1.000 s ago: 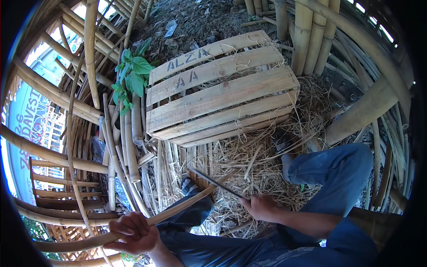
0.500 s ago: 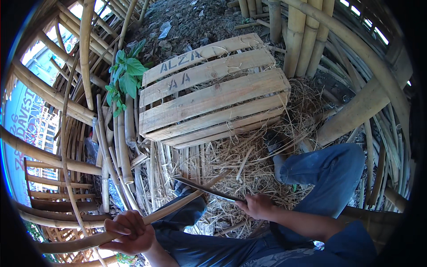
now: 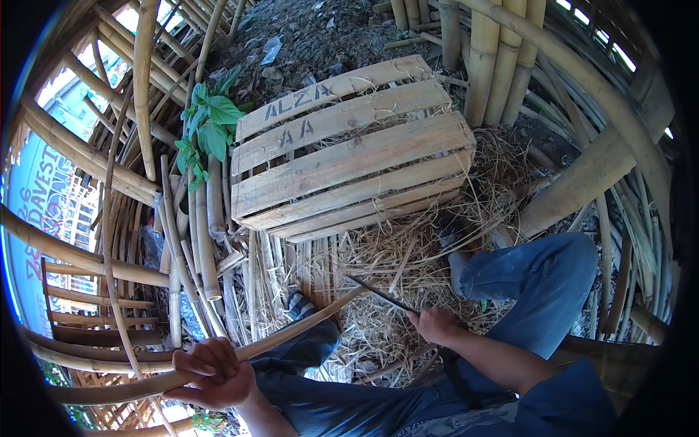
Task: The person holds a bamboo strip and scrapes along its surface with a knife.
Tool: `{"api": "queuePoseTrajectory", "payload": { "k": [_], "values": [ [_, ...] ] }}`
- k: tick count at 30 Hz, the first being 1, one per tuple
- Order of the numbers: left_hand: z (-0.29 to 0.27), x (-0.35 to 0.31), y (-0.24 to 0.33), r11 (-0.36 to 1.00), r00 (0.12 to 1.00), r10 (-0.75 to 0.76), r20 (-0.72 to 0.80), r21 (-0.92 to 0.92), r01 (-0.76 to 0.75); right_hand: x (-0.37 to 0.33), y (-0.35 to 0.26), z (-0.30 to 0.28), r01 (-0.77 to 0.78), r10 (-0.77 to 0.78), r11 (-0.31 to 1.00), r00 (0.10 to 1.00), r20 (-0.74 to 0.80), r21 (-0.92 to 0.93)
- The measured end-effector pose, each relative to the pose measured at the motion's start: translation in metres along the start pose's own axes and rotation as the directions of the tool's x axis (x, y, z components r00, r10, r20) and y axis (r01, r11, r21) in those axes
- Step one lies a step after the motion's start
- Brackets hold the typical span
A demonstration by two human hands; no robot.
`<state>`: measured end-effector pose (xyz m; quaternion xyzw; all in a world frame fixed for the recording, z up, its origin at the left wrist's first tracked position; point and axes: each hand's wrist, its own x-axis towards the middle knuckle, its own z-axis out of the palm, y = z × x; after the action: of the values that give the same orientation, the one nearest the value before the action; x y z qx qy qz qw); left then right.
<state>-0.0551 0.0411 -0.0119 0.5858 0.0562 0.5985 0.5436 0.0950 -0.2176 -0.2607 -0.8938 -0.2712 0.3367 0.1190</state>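
Observation:
My left hand (image 3: 212,373) is closed round a long, split bamboo strip (image 3: 291,328). The strip runs from the lower left edge up across my lower leg, and its far end tapers beside the blade. In my right hand (image 3: 437,325) is a knife (image 3: 382,294) with a long dark blade that points up and to the left. The blade's tip lies close to the strip's far end; whether they touch I cannot tell. Fingers hide most of the knife's handle.
A slatted wooden crate (image 3: 349,160) lies ahead of my feet. Pale bamboo shavings (image 3: 393,328) cover the ground between my legs. Bamboo poles (image 3: 204,240) and a leafy green plant (image 3: 211,124) are at the left. Thick bamboo posts (image 3: 495,65) rise at the far right.
The knife has moved right, from across the strip to near its far end. My right hand has shifted slightly right and up; my left hand keeps its grip on the strip.

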Motion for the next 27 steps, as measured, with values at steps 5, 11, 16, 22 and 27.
{"api": "queuePoseTrajectory", "payload": {
  "k": [5,11,16,22,27],
  "values": [
    [-0.005,0.003,-0.001,0.999,1.000,-0.013,0.028,-0.050,0.015,0.027,0.020,0.021,-0.137,0.136,0.990,0.990,0.038,0.022],
    [-0.015,0.002,0.001,0.998,0.999,-0.025,0.021,-0.064,0.026,0.031,0.009,0.020,-0.538,0.347,0.624,0.841,0.416,0.567],
    [-0.013,0.000,0.003,0.998,1.000,-0.021,-0.009,-0.055,0.020,-0.003,-0.029,-0.005,-0.264,0.164,0.914,0.934,0.317,0.307],
    [0.005,-0.011,0.009,1.000,0.996,-0.006,-0.094,0.004,0.007,-0.035,-0.067,-0.018,0.099,-0.158,0.951,0.970,0.185,0.293],
    [0.024,-0.017,0.012,0.989,0.953,0.052,-0.300,0.146,-0.008,-0.037,-0.069,-0.018,0.142,-0.189,0.949,0.971,0.147,0.281]
  ]
}}
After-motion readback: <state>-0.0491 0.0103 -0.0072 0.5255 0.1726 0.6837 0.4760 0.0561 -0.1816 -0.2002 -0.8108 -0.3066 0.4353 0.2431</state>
